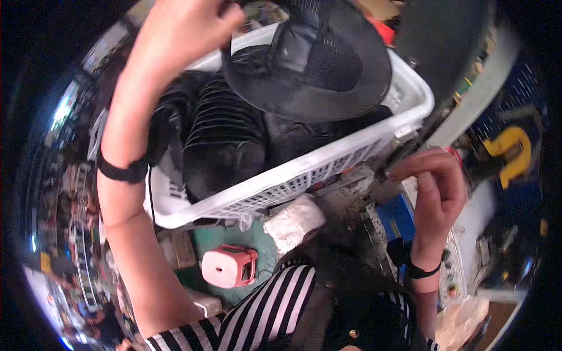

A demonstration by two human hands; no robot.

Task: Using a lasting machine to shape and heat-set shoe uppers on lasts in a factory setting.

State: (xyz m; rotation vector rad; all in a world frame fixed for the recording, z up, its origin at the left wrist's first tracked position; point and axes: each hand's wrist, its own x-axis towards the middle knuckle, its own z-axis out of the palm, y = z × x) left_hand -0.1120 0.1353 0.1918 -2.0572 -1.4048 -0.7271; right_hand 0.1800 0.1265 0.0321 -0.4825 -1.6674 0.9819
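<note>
Black hat [316, 67]: spreads a wide, rounded brim around a crown with dark mesh panels and a smooth, glossy patch toward the left.
Brim [310, 108]: looks smooth on the near side, curves evenly, seems unbent.
Tilt: slants, turning a broad face upward; inside or outside, hard to tell.
Left edge: meets the left hand [187, 29], grip partly hidden.
Place: hangs over the far right part of the white basket [293, 174].
</note>
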